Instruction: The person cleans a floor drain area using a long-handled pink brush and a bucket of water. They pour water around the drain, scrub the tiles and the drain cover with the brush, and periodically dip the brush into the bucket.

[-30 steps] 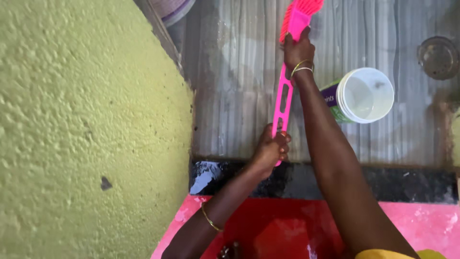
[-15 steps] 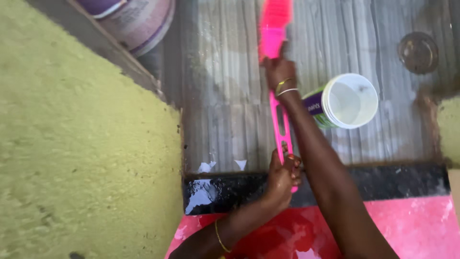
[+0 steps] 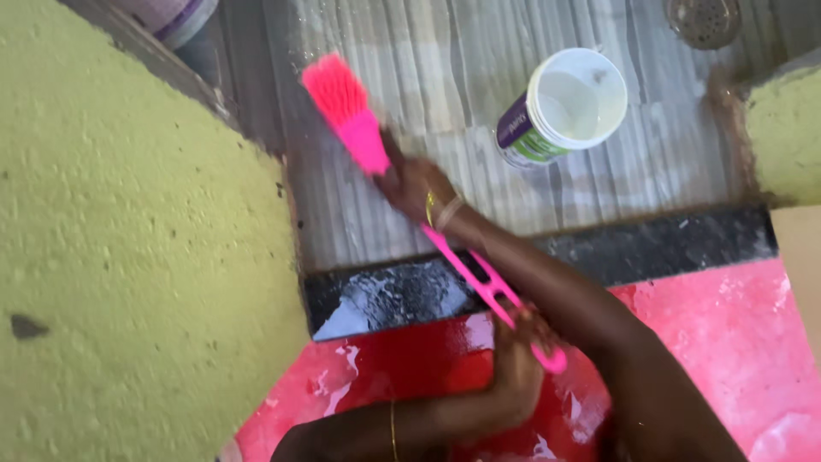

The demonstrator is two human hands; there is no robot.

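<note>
Two-handed scrub with a long pink brush, bristles on wet grey floor.

Near: our left hand (image 3: 517, 355) wraps the slotted plastic brush (image 3: 428, 214) at its handle end, above a glossy red floor (image 3: 727, 342). Midway: a black sill (image 3: 650, 248). Farther: our right hand (image 3: 419, 184) clamps the neck; we judge scrubbing underway. Far right: a round white tub (image 3: 564, 107), open and tilted.

Pink brush (image 3: 410, 197) swung from pointing near 12 o'clock to about 10 o'clock, bristles now nearer the green wall (image 3: 128, 257). Right hand (image 3: 419, 184) pulled down along with it; left hand (image 3: 517, 346) shifted off the black ledge (image 3: 650, 244) onto the red floor (image 3: 727, 325). White tub (image 3: 564, 103) now sits toward 1 o'clock.
</note>
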